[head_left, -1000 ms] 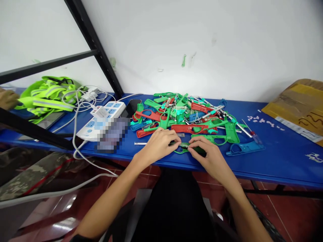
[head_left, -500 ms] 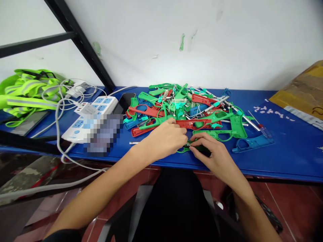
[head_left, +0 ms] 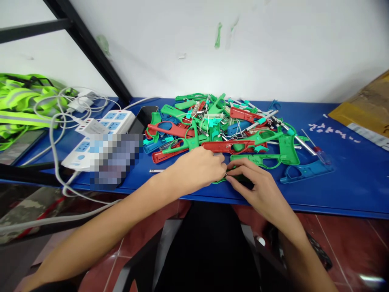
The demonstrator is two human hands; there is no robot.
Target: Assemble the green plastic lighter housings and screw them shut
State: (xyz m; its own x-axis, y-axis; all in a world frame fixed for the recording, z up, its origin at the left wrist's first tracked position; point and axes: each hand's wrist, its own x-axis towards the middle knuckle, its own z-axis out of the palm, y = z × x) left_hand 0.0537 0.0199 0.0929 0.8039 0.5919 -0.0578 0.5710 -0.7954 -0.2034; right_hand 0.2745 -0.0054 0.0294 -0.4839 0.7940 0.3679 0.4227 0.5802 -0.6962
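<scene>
My left hand (head_left: 199,168) and my right hand (head_left: 258,184) meet at the front edge of a blue table (head_left: 349,182). Both pinch a small green plastic piece (head_left: 219,179) lying flat between their fingertips; most of it is hidden under the fingers. Just behind the hands lies a heap of green, red and blue plastic gun-shaped shells (head_left: 225,129) mixed with thin metal rods and springs. A short metal rod (head_left: 156,170) rests on the table left of my left hand.
A white power strip (head_left: 100,132) with white cables and a dark phone (head_left: 144,117) lie at the left. A hi-vis vest (head_left: 21,103) is at far left, behind a black shelf frame (head_left: 88,44). A screwdriver (head_left: 313,147) and a cardboard box (head_left: 367,107) lie at the right.
The view has shifted so the table contents sit further left and lower. Both hands stay pinched on the green piece, with my left hand's fingers closing a little further over it.
</scene>
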